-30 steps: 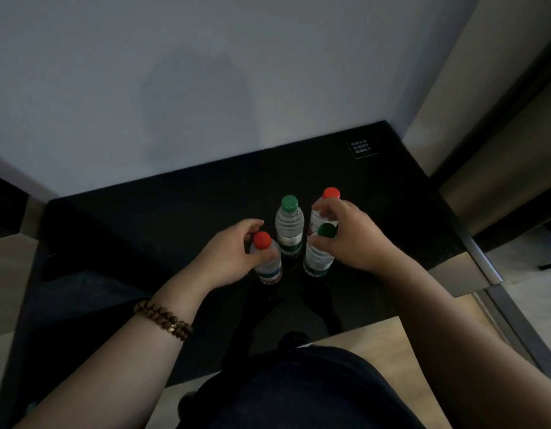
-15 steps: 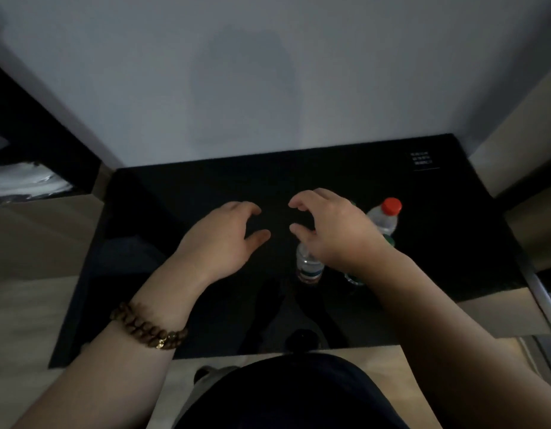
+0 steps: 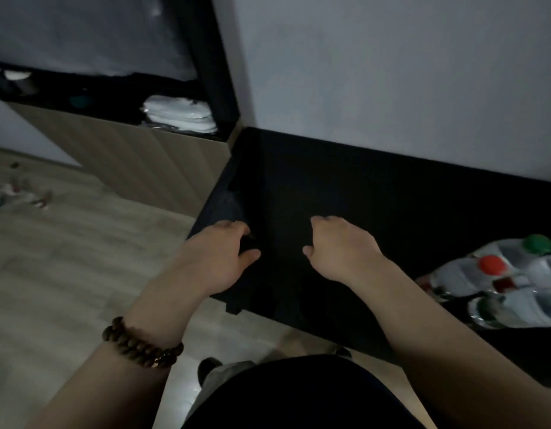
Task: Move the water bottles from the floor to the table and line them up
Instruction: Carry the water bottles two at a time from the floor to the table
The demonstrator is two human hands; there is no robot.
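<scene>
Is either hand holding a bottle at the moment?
No, the left hand and right hand are both bare, away from the bottles on the table.

left hand (image 3: 218,258) + right hand (image 3: 342,252): off the bottles (image 3: 515,301), empty | view: swung left

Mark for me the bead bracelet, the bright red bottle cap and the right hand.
bead bracelet (image 3: 143,351), head view, on the middle beads of the strand.
red bottle cap (image 3: 492,264), head view, on the cap's top.
right hand (image 3: 340,249), head view, on the back of the hand.
</scene>
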